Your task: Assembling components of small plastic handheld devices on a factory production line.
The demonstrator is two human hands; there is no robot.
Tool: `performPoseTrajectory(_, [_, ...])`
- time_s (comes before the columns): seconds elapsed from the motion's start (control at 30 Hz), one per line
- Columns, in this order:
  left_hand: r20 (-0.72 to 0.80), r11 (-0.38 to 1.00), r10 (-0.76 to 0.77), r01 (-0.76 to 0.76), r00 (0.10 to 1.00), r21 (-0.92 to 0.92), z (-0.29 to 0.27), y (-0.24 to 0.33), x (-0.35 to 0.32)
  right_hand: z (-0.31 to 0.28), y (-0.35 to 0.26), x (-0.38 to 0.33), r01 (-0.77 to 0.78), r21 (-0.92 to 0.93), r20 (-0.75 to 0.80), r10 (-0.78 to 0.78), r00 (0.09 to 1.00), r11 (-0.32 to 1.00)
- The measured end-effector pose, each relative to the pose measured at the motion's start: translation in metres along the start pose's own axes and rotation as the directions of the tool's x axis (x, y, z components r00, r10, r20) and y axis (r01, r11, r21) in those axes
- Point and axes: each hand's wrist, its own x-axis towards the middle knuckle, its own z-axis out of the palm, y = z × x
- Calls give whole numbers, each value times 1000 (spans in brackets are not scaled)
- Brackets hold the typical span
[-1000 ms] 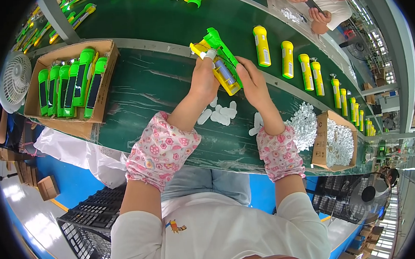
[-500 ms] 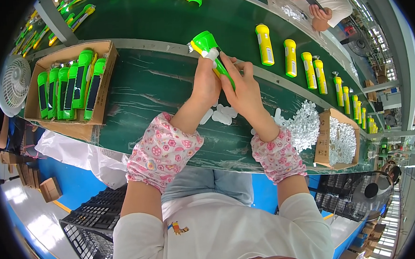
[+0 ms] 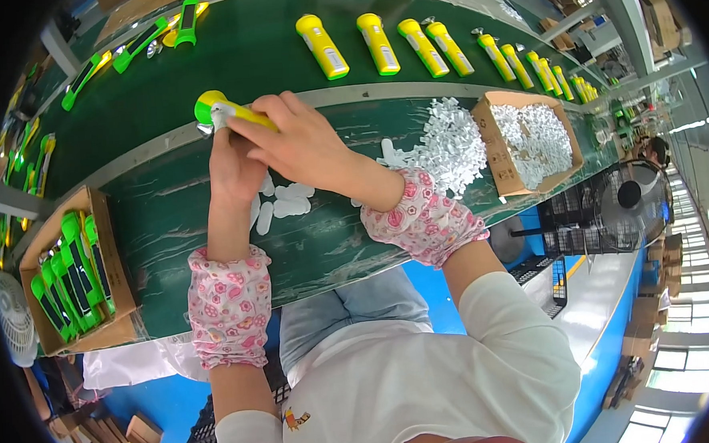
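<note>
A: Which edges bound the work, seen from where we stand?

B: The dark green counter [image 3: 170, 223] has a pale rail [image 3: 396, 92] along its far edge; its near edge runs before the worker's lap. One carton [image 3: 117, 274] occupies the left end, another [image 3: 502, 156] the right. Streaked counter top stretches between the left carton and a cluster of white ovals [image 3: 292, 201] near the forearms.

A: And the materials?

B: Both cartons are brown cardboard: the left holds green lights with dark panels, the right small white pieces. A loose heap [image 3: 453, 148] of similar pieces adjoins the right carton. The ovals are flat and smooth-looking. Beyond the rail, yellow flashlights [image 3: 378, 45] form a row. Floral sleeves [image 3: 232, 304] gather in soft folds.

A: Where is the piece in hand?

B: A yellow-and-green flashlight [image 3: 249, 114] is held up at the rail, its flared head pointing left. The left hand [image 3: 234, 170] grips it near the head from the near side, one fingertip covered in white. The right hand [image 3: 306, 148] has its fingers bent around the other end; the two hands touch.
</note>
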Motion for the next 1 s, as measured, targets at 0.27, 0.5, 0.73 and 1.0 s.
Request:
performPoseTrajectory(0.27, [145, 953, 8, 36, 989, -301, -35, 32, 16, -122, 87, -82, -329, -83, 372, 336, 865, 941])
performPoseTrajectory(0.5, [233, 953, -6, 75, 973, -293, -33, 14, 19, -97, 90, -135, -482, 2, 393, 442, 806, 876])
performPoseTrajectory(0.73, [25, 985, 19, -15, 1000, -173, -27, 7, 18, -87, 72, -109, -369, 134, 377, 297, 877, 920])
performPoseTrajectory(1.0, [44, 996, 85, -84, 995, -10, -16, 4, 15, -74, 82, -108, -234, 71, 513, 166, 842, 970])
